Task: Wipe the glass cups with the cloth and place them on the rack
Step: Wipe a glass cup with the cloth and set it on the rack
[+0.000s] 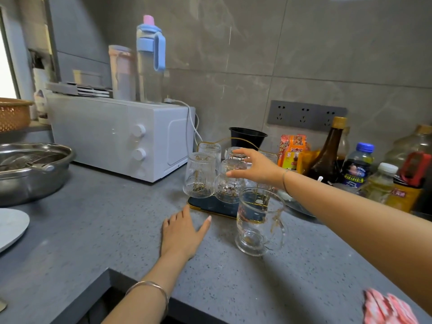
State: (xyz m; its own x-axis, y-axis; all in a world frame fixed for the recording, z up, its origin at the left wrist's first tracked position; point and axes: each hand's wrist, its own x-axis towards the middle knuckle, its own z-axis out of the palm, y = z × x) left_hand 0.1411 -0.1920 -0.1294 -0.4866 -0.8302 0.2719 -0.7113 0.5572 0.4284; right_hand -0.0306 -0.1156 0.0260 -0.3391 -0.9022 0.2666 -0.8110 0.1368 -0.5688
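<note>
Grey desk (105, 230). Left hand (181, 232) flat, open. Right hand (254, 167) spread, empty, over upturned ribbed cup (230, 184) on rack (205, 205): likely light, slick, fragile; grip round sides.

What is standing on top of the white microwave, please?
On the microwave stand a clear bottle with a blue lid, a pink tumbler, a pale box and a stack of flat grey trays. A white plug lies there too. Anything behind the bottles is hidden.
</note>
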